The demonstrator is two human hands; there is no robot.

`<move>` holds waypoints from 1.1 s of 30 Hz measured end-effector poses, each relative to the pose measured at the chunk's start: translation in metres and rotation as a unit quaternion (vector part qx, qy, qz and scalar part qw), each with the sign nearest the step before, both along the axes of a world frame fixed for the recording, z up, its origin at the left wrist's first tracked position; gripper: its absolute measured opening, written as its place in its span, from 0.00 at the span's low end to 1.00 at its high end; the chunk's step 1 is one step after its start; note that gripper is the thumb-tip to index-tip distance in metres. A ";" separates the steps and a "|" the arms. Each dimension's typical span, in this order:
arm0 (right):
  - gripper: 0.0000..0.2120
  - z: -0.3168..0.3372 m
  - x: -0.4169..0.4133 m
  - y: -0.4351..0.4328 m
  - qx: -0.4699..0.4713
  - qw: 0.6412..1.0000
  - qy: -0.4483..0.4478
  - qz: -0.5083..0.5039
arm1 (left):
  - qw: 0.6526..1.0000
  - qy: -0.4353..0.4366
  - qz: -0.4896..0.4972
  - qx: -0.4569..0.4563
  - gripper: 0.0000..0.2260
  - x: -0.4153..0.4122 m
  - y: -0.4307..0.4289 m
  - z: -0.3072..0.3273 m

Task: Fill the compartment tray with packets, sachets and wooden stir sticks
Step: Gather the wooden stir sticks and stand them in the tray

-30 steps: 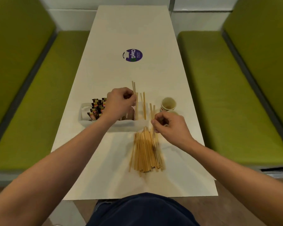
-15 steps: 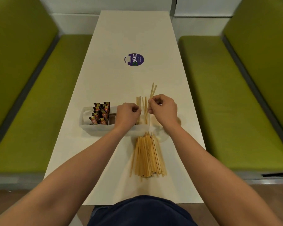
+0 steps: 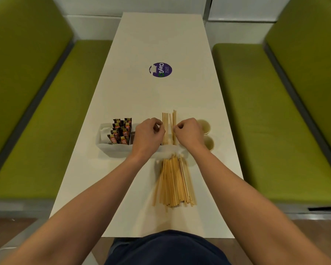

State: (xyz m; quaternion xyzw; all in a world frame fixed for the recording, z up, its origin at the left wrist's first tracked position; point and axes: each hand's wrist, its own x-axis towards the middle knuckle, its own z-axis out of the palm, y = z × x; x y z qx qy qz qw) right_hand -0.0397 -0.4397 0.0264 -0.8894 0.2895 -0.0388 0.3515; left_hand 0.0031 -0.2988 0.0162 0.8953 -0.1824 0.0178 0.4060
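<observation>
pale wooden sticks [image 3: 169, 129] upright in tray [image 3: 115, 150]; both hands pinch them.

Table [image 3: 161, 102] far end open; near edge blocked by loose stir sticks [image 3: 173, 180], right edge by paper cups [image 3: 205, 134]

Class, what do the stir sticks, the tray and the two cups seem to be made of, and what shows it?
Stir sticks: pale, matte wood, judging by the tan colour and thin flat strips. Tray: probably white, slightly translucent plastic with smooth walls. Cups: likely cream paper, matte; too blurred to be sure.
</observation>
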 end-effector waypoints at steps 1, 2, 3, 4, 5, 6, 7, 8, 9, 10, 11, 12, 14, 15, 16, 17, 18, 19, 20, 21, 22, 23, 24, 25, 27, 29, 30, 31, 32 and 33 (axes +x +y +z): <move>0.15 0.001 0.000 0.001 -0.016 1.000 0.005 0.009 | 1.000 -0.002 0.000 -0.003 0.07 -0.003 0.002 0.000; 0.15 0.002 -0.001 0.001 -0.029 0.999 0.007 0.018 | 1.000 -0.002 -0.002 -0.007 0.07 -0.006 0.004 -0.001; 0.14 0.005 -0.003 0.002 -0.037 0.999 0.006 0.025 | 1.000 -0.001 -0.005 -0.011 0.07 -0.010 0.006 -0.001; 0.14 0.007 -0.005 0.003 -0.042 0.999 0.004 0.030 | 1.000 0.001 -0.007 -0.016 0.07 -0.015 0.009 -0.001; 0.14 0.009 -0.008 0.003 -0.044 0.998 -0.002 0.033 | 1.000 0.004 -0.010 -0.020 0.07 -0.020 0.011 -0.001; 0.15 0.011 -0.014 0.003 -0.045 0.998 -0.010 0.033 | 1.000 0.005 -0.013 -0.021 0.06 -0.024 0.014 -0.002; 0.15 0.014 -0.021 0.004 -0.042 0.999 -0.017 0.030 | 1.000 0.005 -0.019 -0.019 0.06 -0.030 0.016 -0.002; 0.15 0.016 -0.030 0.004 -0.033 0.999 -0.022 0.026 | 1.000 0.007 -0.025 -0.013 0.06 -0.035 0.019 -0.004; 0.14 0.017 -0.041 0.005 -0.020 0.999 -0.028 0.024 | 0.999 0.013 -0.031 -0.006 0.06 -0.042 0.022 -0.007; 0.12 0.018 -0.054 0.007 -0.004 0.999 -0.037 0.026 | 0.999 0.028 -0.036 0.001 0.06 -0.048 0.026 -0.011; 0.11 0.016 -0.068 0.009 0.014 0.998 -0.044 0.031 | 0.998 0.048 -0.039 0.007 0.06 -0.055 0.030 -0.015; 0.09 0.012 -0.082 0.012 0.032 0.998 -0.041 0.037 | 0.997 0.073 -0.039 0.012 0.06 -0.061 0.033 -0.020; 0.07 -0.003 -0.107 0.017 0.042 0.998 -0.010 0.040 | 0.992 0.121 -0.027 0.023 0.06 -0.074 0.037 -0.032; 0.06 -0.013 -0.118 0.018 0.039 0.999 0.009 0.036 | 0.990 0.137 -0.019 0.032 0.07 -0.081 0.038 -0.037; 0.07 -0.022 -0.125 0.019 0.032 0.999 0.028 0.032 | 0.988 0.147 -0.013 0.042 0.08 -0.085 0.039 -0.040; 0.10 -0.031 -0.132 0.020 0.026 0.998 0.045 0.026 | 0.986 0.158 -0.010 0.049 0.09 -0.091 0.038 -0.043; 0.12 -0.037 -0.136 0.021 0.021 0.998 0.056 0.020 | 0.985 0.166 -0.007 0.054 0.10 -0.095 0.037 -0.046; 0.15 -0.042 -0.139 0.022 0.019 0.998 0.062 0.013 | 0.983 0.174 -0.006 0.057 0.10 -0.099 0.036 -0.048; 0.16 -0.045 -0.141 0.023 0.020 0.998 0.064 0.007 | 0.982 0.180 -0.005 0.061 0.11 -0.102 0.034 -0.049; 0.17 -0.048 -0.141 0.024 0.022 0.998 0.064 0.002 | 0.980 0.185 -0.002 0.067 0.12 -0.104 0.031 -0.049; 0.16 -0.049 -0.141 0.026 0.024 0.998 0.063 -0.001 | 0.979 0.191 0.002 0.075 0.12 -0.106 0.029 -0.049; 0.15 -0.051 -0.140 0.028 0.025 0.998 0.061 -0.003 | 0.977 0.198 0.008 0.083 0.12 -0.106 0.026 -0.049; 0.14 -0.051 -0.139 0.030 0.025 0.998 0.060 -0.004 | 0.974 0.206 0.013 0.088 0.12 -0.106 0.025 -0.049; 0.13 -0.052 -0.137 0.031 0.024 0.998 0.059 -0.005 | 0.972 0.216 0.018 0.089 0.10 -0.106 0.023 -0.048; 0.09 -0.053 -0.134 0.032 0.029 0.998 0.061 -0.012 | 0.968 0.237 0.027 0.081 0.05 -0.105 0.022 -0.046; 0.06 -0.052 -0.132 0.031 0.042 0.997 0.064 -0.023 | 0.964 0.254 0.032 0.066 0.01 -0.103 0.022 -0.044; 0.05 -0.052 -0.131 0.031 0.047 0.996 0.065 -0.026 | 0.963 0.260 0.034 0.060 0.01 -0.103 0.023 -0.043; 0.05 -0.052 -0.131 0.030 0.052 0.996 0.066 -0.028 | 0.962 0.265 0.035 0.057 0.02 -0.102 0.023 -0.042; 0.04 -0.052 -0.131 0.029 0.059 0.995 0.068 -0.032 | 0.961 0.270 0.037 0.053 0.02 -0.101 0.022 -0.041; 0.03 -0.052 -0.131 0.029 0.067 0.995 0.068 -0.035 | 0.959 0.276 0.039 0.048 0.02 -0.100 0.022 -0.040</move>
